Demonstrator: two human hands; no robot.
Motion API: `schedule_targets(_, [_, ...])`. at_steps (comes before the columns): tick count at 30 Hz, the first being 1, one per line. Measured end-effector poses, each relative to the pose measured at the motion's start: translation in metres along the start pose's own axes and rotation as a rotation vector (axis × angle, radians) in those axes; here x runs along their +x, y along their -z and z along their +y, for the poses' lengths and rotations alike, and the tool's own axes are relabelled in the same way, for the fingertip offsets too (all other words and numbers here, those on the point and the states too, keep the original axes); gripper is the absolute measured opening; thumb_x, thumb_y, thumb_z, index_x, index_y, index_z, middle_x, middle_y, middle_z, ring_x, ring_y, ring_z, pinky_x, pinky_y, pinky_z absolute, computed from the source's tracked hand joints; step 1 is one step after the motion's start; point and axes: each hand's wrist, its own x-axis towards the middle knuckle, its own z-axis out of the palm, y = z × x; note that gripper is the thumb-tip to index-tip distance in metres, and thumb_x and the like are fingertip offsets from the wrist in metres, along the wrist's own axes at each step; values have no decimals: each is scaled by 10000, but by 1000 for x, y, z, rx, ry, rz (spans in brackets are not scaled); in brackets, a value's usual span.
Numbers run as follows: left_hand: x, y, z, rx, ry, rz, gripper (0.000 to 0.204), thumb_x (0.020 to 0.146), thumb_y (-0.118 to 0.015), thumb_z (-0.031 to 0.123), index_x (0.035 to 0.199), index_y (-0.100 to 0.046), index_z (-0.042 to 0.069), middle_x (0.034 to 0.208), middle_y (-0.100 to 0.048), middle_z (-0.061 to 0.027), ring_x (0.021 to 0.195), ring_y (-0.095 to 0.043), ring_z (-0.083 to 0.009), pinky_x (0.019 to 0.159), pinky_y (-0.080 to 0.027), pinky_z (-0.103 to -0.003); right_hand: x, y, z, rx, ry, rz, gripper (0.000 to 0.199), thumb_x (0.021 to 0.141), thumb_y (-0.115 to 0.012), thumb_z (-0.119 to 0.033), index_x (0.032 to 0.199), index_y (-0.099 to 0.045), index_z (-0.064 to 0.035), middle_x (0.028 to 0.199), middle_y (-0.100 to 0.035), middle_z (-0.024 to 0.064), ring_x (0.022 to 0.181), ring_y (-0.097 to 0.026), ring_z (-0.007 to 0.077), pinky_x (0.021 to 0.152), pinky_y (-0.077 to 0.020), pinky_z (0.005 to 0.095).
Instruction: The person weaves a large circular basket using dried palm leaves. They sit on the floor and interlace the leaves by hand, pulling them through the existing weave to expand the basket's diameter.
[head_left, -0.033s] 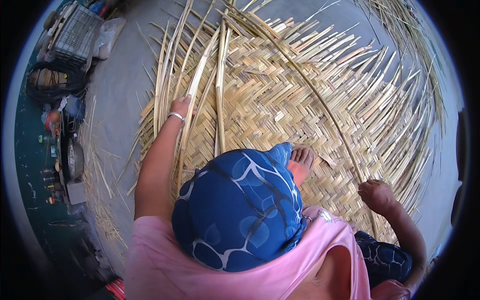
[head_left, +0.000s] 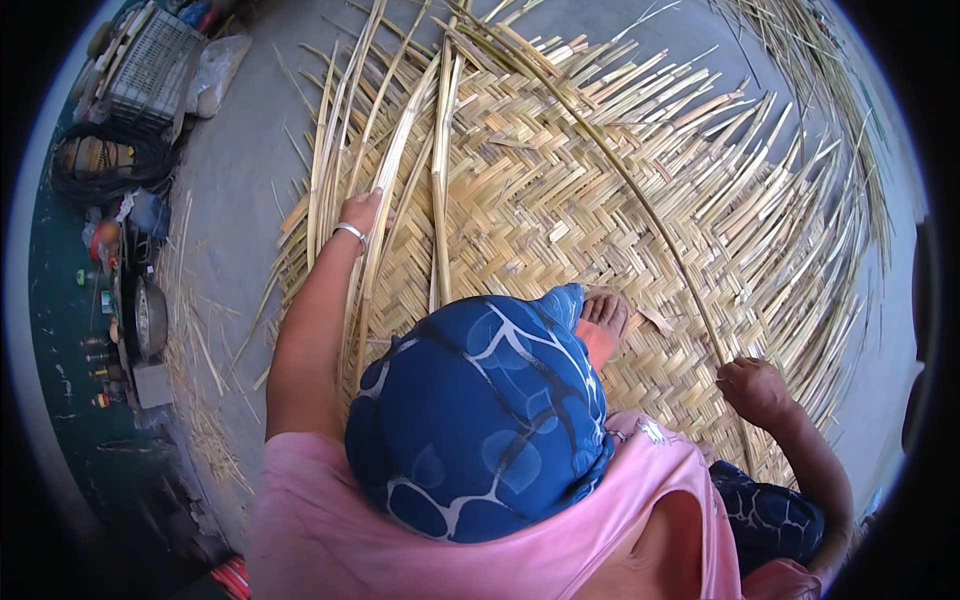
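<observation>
Two hands working loose strips on a big woven mat spread across the grey floor.

The left hand [head_left: 360, 212], wearing a pale bangle, is reaching to the far left part of the woven mat [head_left: 560, 200] and is gripping a long upright strip [head_left: 385, 170] that is sticking out past the woven edge. The right hand [head_left: 752, 388] is sitting clenched at the near right, closed around a thin long strip [head_left: 640, 200] that is curving away across the mat to the far side. A bare foot [head_left: 603, 318] is resting on the weave between them. A grey plastic crate [head_left: 150, 68] and a clear bag [head_left: 215, 70] are lying at the far left, with a black coiled hose [head_left: 105, 165] just nearer.
</observation>
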Motion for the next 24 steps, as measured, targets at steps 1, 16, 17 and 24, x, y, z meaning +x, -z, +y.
schedule_targets(1, [-8, 3, 8, -40, 4, -71, 370, 922, -482, 307, 970, -546, -54, 758, -643, -147, 541, -608, -204, 533, -513, -307, 1, 2, -2, -12, 5, -21, 112, 768, -620, -163, 770, -564, -66, 702, -556, 101, 702, -571, 300, 653, -473, 389])
schedule_targets(16, [-4, 6, 9, 257, -8, -37, 364, 894, -516, 321, 968, -574, -31, 828, -631, -209, 651, -627, -250, 571, -511, -350, -15, -4, -8, 114, -113, -53, 85, 791, -595, -131, 790, -566, -52, 721, -574, 124, 694, -587, 321, 632, -480, 390])
schedule_targets(17, [-3, 9, 7, 105, -22, -127, 380, 899, -532, 322, 970, -546, -51, 752, -614, -158, 537, -585, -169, 469, -494, -282, -17, -4, -8, 109, -114, -52, 84, 791, -595, -131, 790, -566, -51, 721, -574, 123, 694, -588, 320, 632, -480, 389])
schedule_targets(24, [-57, 0, 79, -208, 6, -538, 359, 911, -516, 333, 955, -551, -21, 721, -598, -69, 539, -590, -124, 522, -520, -237, -19, -5, -7, 149, -108, -18, 81, 794, -589, -135, 787, -563, -59, 720, -577, 115, 694, -592, 311, 624, -483, 388])
